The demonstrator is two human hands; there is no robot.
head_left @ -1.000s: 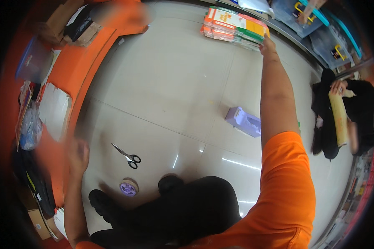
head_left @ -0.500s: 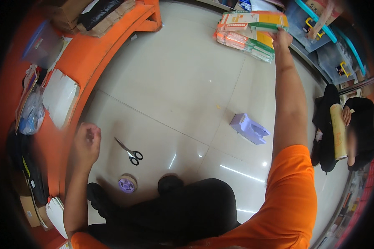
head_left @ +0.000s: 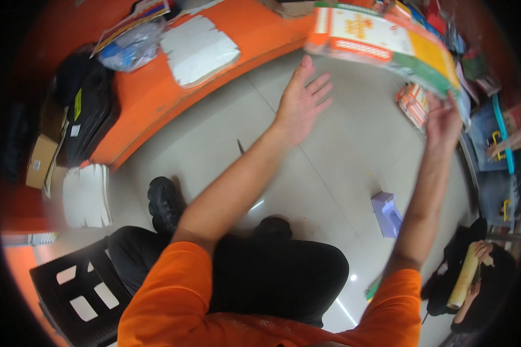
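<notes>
My right hand is raised and grips the right end of a flat stack of colourful packets, orange, yellow and green, held in the air above the pale tiled floor. My left hand is open with fingers spread, reaching up toward the stack's left end, a little short of it. Both arms wear orange sleeves. I sit with dark trousers and black shoes below.
A curved orange counter carries white sheets, a plastic bag and black bags. More packets lie on the floor at the right. A small lilac box stands on the tiles. A seated person holds a roll at lower right. A black crate sits at lower left.
My right hand has lifted the stack of packets off the floor. My left hand rose from near the scissors up toward the stack. The view swung left, and my left arm now hides most of the scissors.
</notes>
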